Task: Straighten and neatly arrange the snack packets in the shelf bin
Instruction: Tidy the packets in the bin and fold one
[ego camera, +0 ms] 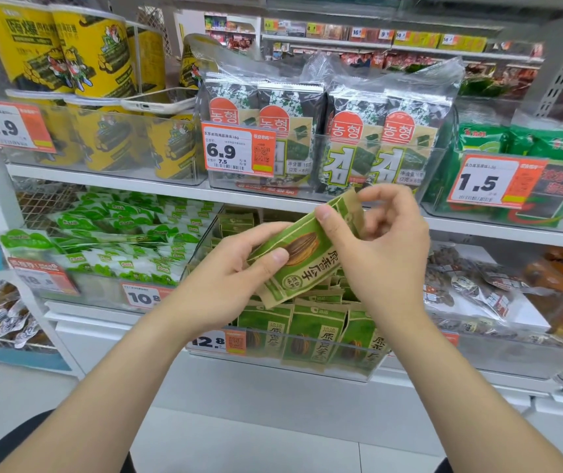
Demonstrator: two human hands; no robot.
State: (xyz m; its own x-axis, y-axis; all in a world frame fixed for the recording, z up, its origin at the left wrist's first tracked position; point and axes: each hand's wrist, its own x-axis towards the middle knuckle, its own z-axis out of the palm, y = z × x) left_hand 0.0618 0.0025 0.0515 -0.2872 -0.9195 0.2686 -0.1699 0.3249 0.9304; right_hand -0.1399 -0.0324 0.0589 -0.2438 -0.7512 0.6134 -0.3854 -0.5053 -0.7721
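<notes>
I hold one green and tan sunflower-seed packet (pixel 302 259) tilted in the air above the clear shelf bin (pixel 307 367). My left hand (pixel 235 271) grips its lower left edge, thumb on the front. My right hand (pixel 380 240) pinches its upper right end between thumb and fingers. Several matching packets (pixel 311 332) stand upright along the bin's front, with more lying loosely behind them, partly hidden by my hands.
A bin of green and white packets (pixel 119 240) sits to the left, clear bags of dried snacks (pixel 471 288) to the right. The shelf above carries seaweed packs (pixel 324 141), yellow tubs (pixel 78 52) and a white phone (pixel 157 102). Price tags hang on the bin fronts.
</notes>
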